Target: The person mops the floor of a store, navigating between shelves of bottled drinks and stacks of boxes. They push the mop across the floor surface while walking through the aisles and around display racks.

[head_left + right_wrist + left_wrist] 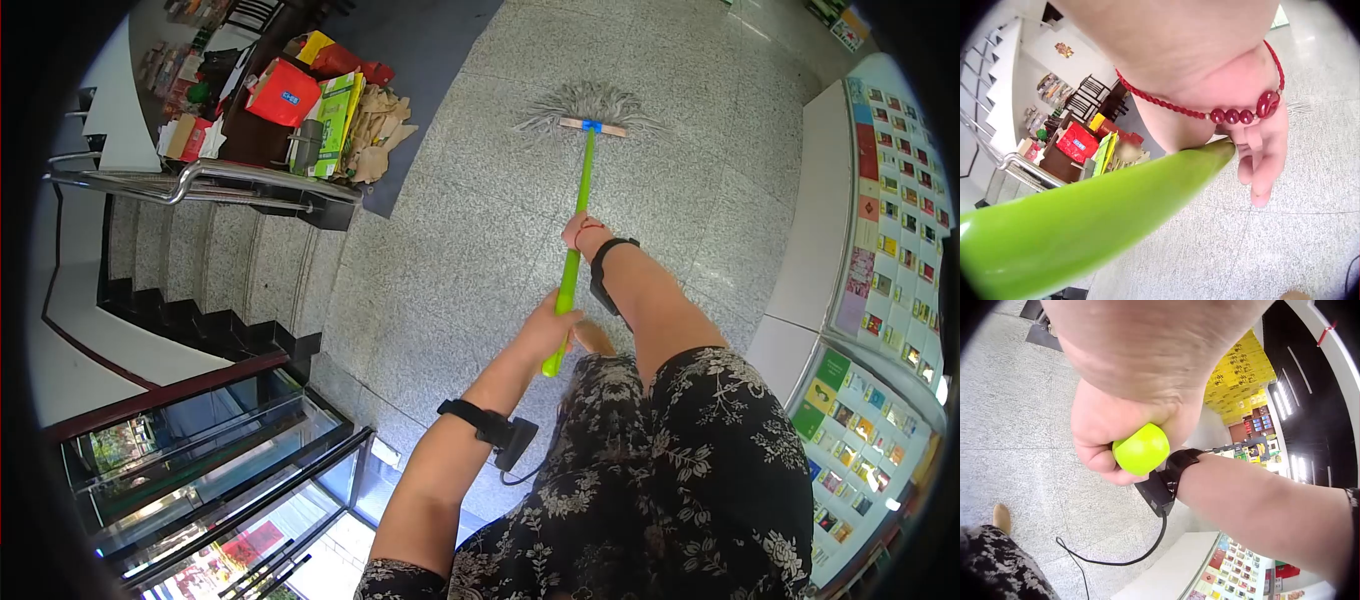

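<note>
A string mop [595, 105] with grey strands, a wooden bar and a blue joint lies fanned out on the floor ahead. Its long bright green handle [586, 175] runs back toward the body. Near the handle's butt end [1142, 450], my left hand [548, 328] grips it with curled fingers. Farther up, my right hand [588, 234], wearing a red beaded bracelet [1232, 116], holds the same handle. Some of its fingertips [1261, 197] show past the handle in the right wrist view.
Speckled grey stone floor [470, 220] surrounds the mop. On the left are descending steps [235, 245] with a metal railing [260, 172], beside red bags [283, 92] and flattened cardboard [378, 130]. A display case [905, 200] lines the right side. A glass-sided structure [220, 480] stands at lower left.
</note>
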Demonstrator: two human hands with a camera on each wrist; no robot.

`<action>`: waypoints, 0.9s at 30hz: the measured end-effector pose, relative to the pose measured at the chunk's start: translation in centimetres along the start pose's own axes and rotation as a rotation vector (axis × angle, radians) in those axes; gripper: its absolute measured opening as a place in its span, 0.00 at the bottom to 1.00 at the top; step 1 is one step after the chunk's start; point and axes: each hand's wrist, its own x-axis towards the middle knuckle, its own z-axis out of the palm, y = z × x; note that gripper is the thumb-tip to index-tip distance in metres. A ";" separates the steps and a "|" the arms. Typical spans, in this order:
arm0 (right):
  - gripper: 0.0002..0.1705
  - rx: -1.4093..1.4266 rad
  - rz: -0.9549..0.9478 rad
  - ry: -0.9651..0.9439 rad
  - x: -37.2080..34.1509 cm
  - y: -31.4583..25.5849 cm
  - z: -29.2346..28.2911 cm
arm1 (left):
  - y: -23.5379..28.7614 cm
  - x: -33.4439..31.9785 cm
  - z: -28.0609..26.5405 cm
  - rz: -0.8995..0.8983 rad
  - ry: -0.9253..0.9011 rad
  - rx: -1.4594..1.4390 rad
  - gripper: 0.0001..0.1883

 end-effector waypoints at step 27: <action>0.43 -0.175 -0.233 -0.895 -25.8 -1.9 21.4 | -27.6 -29.6 -2.6 -0.053 0.087 0.317 0.35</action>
